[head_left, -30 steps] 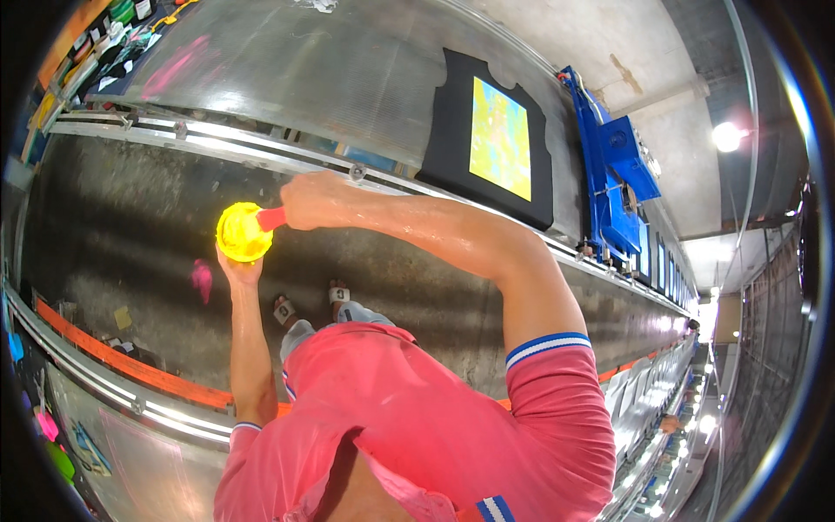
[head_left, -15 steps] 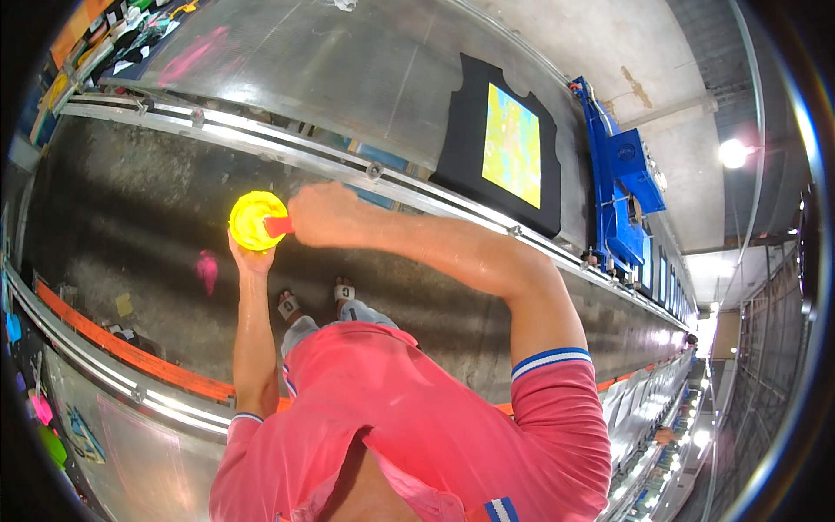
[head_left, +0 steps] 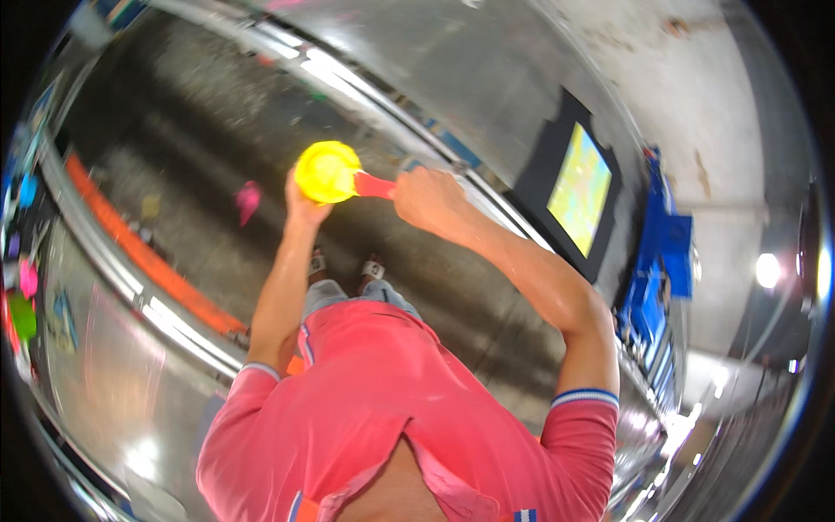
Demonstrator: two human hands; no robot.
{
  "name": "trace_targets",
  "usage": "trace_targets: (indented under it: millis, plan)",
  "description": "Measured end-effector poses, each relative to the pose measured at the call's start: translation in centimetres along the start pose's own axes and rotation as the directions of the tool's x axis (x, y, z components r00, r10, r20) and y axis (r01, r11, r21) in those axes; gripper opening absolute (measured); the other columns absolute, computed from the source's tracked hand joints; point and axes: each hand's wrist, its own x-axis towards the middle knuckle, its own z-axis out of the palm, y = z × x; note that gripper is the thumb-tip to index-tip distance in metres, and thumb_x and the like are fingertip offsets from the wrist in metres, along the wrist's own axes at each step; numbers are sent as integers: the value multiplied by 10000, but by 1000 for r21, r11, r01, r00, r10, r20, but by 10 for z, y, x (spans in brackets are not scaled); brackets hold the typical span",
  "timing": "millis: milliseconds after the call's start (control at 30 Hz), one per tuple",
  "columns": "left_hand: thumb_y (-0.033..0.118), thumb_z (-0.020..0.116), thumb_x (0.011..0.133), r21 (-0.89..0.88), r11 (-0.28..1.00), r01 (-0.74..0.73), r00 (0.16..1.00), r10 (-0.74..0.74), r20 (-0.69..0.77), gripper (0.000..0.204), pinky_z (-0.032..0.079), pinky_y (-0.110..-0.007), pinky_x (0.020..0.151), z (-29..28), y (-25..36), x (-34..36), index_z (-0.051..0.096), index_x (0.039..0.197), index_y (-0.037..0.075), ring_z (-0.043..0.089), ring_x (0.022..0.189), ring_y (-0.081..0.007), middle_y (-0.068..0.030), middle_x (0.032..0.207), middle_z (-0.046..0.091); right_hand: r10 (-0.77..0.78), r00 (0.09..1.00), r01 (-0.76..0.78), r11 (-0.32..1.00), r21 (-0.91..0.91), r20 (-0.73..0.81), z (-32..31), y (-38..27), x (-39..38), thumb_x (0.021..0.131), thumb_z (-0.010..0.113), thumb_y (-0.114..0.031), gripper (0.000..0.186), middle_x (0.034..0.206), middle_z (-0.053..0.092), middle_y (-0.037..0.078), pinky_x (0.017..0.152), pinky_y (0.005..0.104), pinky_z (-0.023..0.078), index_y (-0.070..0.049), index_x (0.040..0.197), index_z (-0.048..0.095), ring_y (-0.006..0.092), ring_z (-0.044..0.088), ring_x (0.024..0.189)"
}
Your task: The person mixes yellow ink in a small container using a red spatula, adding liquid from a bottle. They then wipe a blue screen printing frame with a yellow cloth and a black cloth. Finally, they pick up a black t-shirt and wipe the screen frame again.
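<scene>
My left hand is closed around the underside of a round container full of bright yellow paste, partly hidden by it. My right hand grips a red-handled tool, its far end in the yellow paste at the container's right side; that end is covered and hard to make out. Beyond my right hand, a black shirt piece lies flat on a long metal table, bearing a bright yellow-green and pale blue printed rectangle.
Metal rails edge the table. A blue machine sits on it at the right. Behind me to the left are another metal table, an orange beam and colourful clutter. A pink stain marks the dark floor.
The view has swung, so the tables sit at a steeper slant. Both hands and the container appear higher and farther right, and more of the red handle shows outside the container.
</scene>
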Motion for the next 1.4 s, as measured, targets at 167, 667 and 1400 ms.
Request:
trace_targets:
  millis: [167, 667, 1400]
  plan:
    - [457, 485, 997, -23, 1000, -6, 992, 9, 123, 506, 502, -457, 1040, -11, -3, -5, 636, 1256, 49, 641, 1175, -292, -116, 1259, 681, 37, 996, -40, 998, 44, 81, -20, 1, 17, 945, 597, -322, 379, 888, 724, 253, 758, 506, 583, 30, 922, 737, 389, 733, 852]
    - [455, 512, 998, -70, 996, -58, 996, 63, 71, 483, 527, -426, 1001, -8, 27, -9, 655, 1197, 40, 677, 1106, -270, -116, 1200, 710, -53, 997, 59, 989, -132, 54, -25, -32, 36, 975, 575, -382, 409, 897, 722, 223, 795, 506, 565, -4, 959, 729, 397, 712, 888]
    - [459, 459, 1017, -124, 935, -332, 939, 341, 52, 502, 507, -445, 1030, -11, 136, -49, 642, 1221, 38, 658, 1140, -280, -123, 1220, 696, -156, 986, 156, 988, 7, 56, -41, -80, 115, 968, 579, -420, 411, 879, 704, 234, 812, 529, 535, -36, 916, 715, 436, 684, 896]
